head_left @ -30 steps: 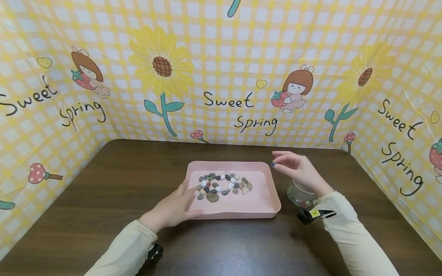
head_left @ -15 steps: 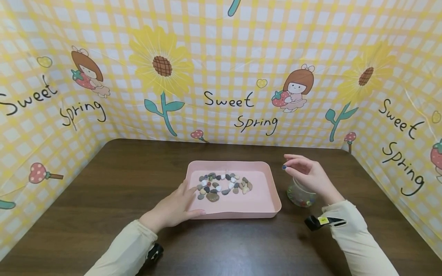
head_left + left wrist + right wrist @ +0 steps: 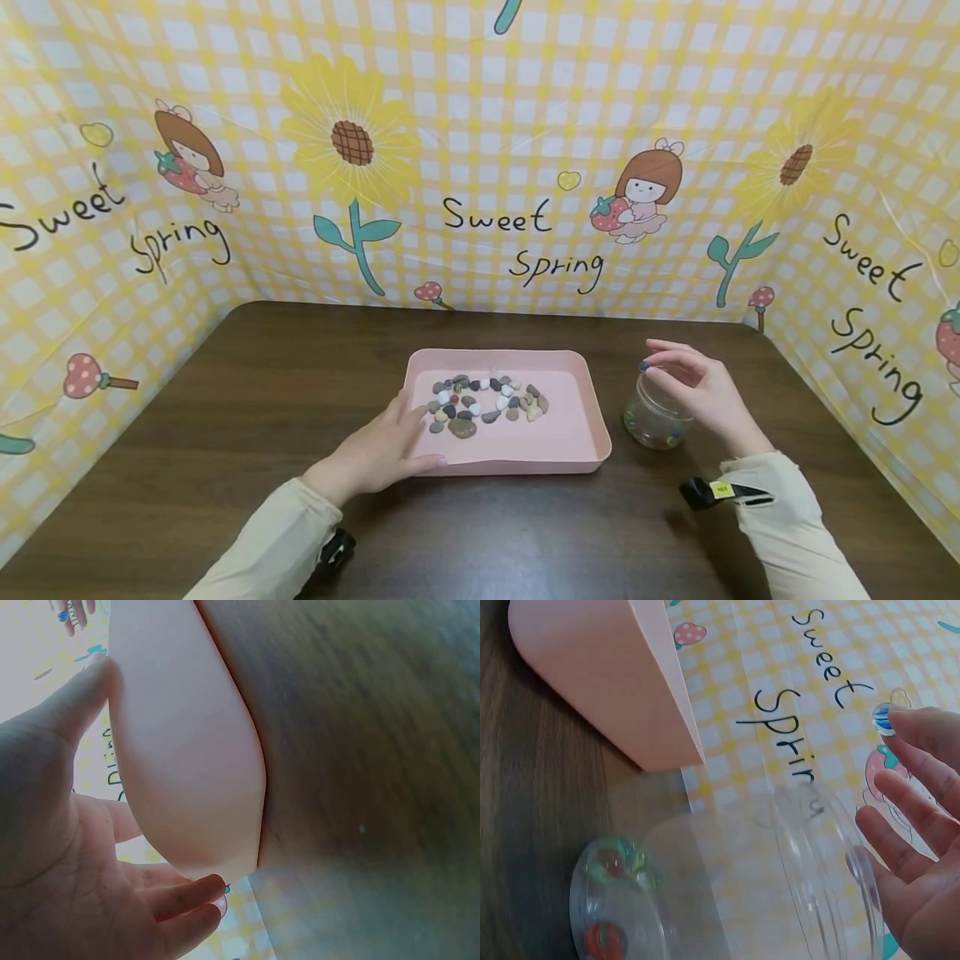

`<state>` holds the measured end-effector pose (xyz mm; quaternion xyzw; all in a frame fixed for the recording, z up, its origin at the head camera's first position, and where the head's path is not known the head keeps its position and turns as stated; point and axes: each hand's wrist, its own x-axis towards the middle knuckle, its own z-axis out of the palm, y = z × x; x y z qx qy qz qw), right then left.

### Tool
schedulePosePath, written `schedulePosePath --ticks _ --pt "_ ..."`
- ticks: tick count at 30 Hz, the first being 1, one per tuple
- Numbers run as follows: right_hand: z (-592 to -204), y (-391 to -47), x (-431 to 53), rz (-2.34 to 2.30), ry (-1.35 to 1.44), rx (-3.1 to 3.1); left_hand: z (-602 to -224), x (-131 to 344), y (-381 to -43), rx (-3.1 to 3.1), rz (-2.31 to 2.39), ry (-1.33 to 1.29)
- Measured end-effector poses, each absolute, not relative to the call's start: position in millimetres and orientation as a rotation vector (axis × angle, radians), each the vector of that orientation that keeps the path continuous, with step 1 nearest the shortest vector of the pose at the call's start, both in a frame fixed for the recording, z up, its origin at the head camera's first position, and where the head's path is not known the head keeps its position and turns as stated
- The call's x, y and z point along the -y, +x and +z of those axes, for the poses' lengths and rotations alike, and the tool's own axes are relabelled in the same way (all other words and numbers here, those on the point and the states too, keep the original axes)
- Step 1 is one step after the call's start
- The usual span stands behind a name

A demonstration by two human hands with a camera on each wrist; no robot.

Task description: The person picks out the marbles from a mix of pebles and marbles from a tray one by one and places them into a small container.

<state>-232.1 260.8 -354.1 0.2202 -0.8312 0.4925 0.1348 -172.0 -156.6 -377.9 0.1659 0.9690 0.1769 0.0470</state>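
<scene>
In the head view, my right hand [image 3: 697, 387] pinches a blue glass marble [image 3: 644, 367] between thumb and index finger. The marble is at the far rim of a clear jar [image 3: 652, 421] in this view. Right wrist view: clear marble with blue streaks [image 3: 885, 718], other fingers spread close to the rim. More marbles [image 3: 605, 941], red and green, lie in the jar's bottom. My left hand [image 3: 375, 446] holds a pink tray [image 3: 566, 433] at its near left corner. Its thumb is on the near rim, and its fingers [image 3: 187, 896] bend round the outer wall.
Several grey, white, brown and black pebbles [image 3: 462, 428] form a fish-like outline inside the tray, with a red marble [image 3: 453, 401] among them. The jar stands just right of the tray on the dark wooden table [image 3: 480, 533]. A checked cloth [image 3: 480, 167] encloses the back and sides.
My right hand has moved right and slightly down with the marble, from beside the tray's far right corner to over the jar. The left hand and the tray stay put.
</scene>
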Motion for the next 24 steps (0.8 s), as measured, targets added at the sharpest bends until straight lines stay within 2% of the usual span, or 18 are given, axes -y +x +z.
schedulePosePath --ticks 24 --pt "-368 -223 -285 1.282 0.459 2.415 -377 157 -171 -2.946 0.541 0.496"
